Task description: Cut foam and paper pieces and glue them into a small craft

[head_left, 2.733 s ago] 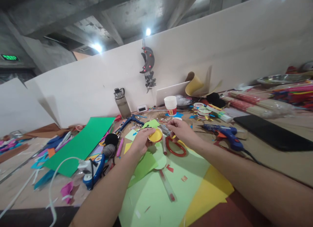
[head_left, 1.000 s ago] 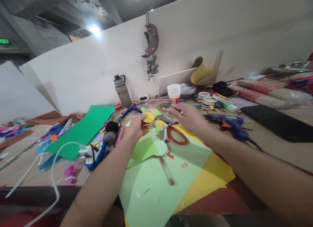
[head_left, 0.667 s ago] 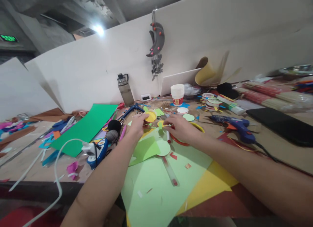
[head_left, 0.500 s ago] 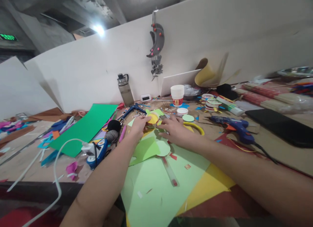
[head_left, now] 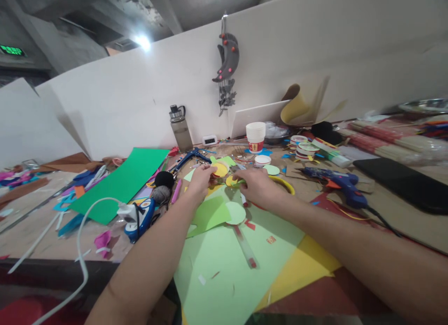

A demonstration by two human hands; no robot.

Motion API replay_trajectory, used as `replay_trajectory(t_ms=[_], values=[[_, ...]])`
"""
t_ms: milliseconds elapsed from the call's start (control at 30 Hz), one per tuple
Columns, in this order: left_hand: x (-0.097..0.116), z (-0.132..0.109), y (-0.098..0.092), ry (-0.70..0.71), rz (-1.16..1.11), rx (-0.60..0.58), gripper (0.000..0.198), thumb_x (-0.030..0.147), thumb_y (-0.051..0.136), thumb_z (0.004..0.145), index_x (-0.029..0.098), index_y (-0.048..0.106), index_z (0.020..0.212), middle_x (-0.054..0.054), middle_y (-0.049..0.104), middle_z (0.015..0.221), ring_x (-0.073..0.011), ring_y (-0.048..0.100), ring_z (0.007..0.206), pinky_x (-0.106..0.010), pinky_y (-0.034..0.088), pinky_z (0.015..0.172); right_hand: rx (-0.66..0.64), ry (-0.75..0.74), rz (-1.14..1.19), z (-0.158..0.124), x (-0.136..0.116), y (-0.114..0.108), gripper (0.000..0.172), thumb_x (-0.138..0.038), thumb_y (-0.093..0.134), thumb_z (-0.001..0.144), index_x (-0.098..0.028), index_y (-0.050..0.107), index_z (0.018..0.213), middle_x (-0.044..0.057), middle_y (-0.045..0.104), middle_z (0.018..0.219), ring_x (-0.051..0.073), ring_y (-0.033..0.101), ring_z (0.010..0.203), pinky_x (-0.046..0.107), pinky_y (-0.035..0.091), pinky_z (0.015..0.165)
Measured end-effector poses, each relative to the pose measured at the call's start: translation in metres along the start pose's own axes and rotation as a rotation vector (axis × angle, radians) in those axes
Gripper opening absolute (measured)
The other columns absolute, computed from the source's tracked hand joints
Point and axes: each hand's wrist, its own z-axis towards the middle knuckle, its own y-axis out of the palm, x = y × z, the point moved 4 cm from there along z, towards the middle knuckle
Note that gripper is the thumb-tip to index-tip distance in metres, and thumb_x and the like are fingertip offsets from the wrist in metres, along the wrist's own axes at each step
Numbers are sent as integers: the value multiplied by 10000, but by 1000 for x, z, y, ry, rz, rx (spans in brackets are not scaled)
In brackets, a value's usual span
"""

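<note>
My left hand is closed on the edge of a round yellow disc with a paler rim. Just right of the disc, my right hand pinches a small yellow paper piece, its exact shape too small to make out. Below the hands lie a bright green paper sheet with a curved edge and a pale green paper circle. Both rest on a large pale green sheet. A red-ended pen sits on that sheet. Yellow scissors handles show beside my right wrist.
To the right lie a blue glue gun and a black flat case. Paper cups and a bottle stand at the back. On the left are a green sheet and a blue power strip with a white cable.
My right hand has drawn slightly to the right, and the small yellow piece now shows at its fingertips. My left hand keeps hold of the yellow disc.
</note>
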Motion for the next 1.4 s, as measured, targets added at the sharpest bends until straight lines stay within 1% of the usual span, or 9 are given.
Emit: replay_trajectory(t_ms=[100, 267, 367, 467, 633, 867, 1067, 1233, 1400], values=[[1, -2, 2, -7, -25, -9, 97, 105, 660, 675, 145, 586, 723, -33, 643, 653, -90, 542, 484, -193, 396, 436, 78, 60, 164, 0, 7, -9, 312, -88, 504, 752, -182, 693, 982, 77, 732, 912, 205, 633, 827, 300, 424, 732], [-1, -6, 7, -61, -27, -9, 133, 94, 650, 678, 149, 565, 763, -37, 644, 652, -105, 580, 514, -190, 411, 455, 159, 246, 434, 1, 22, -14, 234, -152, 510, 732, -203, 685, 879, -19, 627, 615, 139, 542, 540, 249, 393, 528], [-4, -8, 10, -112, -9, -5, 158, 111, 650, 685, 162, 542, 788, -26, 629, 628, -96, 556, 470, -170, 335, 417, 192, 310, 639, 2, 28, -12, 203, -192, 541, 727, -195, 660, 892, -25, 617, 611, 129, 534, 499, 241, 399, 477], [-5, -10, 13, -130, 11, -13, 156, 133, 640, 702, 170, 526, 801, -25, 624, 617, -92, 537, 435, -159, 269, 391, 275, 298, 771, 2, 28, -14, 172, -236, 590, 733, -186, 646, 888, 1, 655, 703, 130, 570, 543, 249, 453, 502], [-3, -17, 17, -131, 49, -57, 171, 168, 685, 691, 160, 530, 763, -12, 582, 552, -77, 492, 397, -152, 238, 374, 349, 228, 811, 1, 23, -21, 179, -321, 634, 754, -188, 654, 873, 1, 649, 708, 136, 577, 592, 266, 489, 554], [1, -17, 17, -48, 41, -42, 140, 156, 637, 731, 151, 574, 856, -27, 628, 646, -100, 577, 502, -160, 334, 418, 241, 177, 848, 0, 16, -26, 160, -342, 644, 742, -187, 661, 778, -1, 619, 707, 135, 537, 636, 270, 450, 591], [5, -20, 19, 3, 34, -49, 105, 156, 627, 763, 152, 563, 846, -53, 673, 799, -112, 616, 557, -199, 451, 453, 177, 121, 888, 2, 14, -24, 176, -360, 627, 733, -202, 615, 811, -9, 627, 712, 145, 555, 660, 286, 434, 625], [5, -26, 25, -18, -5, -89, 121, 112, 619, 780, 150, 527, 849, -54, 675, 767, -122, 630, 542, -219, 496, 472, 163, 207, 877, 5, 23, -13, 392, -343, 747, 630, -219, 512, 918, -37, 601, 674, 159, 584, 654, 300, 450, 620], [4, -29, 30, -20, 12, -95, 160, 99, 652, 762, 150, 512, 818, -29, 651, 702, -129, 632, 540, -233, 523, 478, 203, 162, 791, 4, 23, -10, 501, -415, 804, 604, -228, 467, 924, -33, 561, 761, 151, 570, 654, 309, 473, 610]])
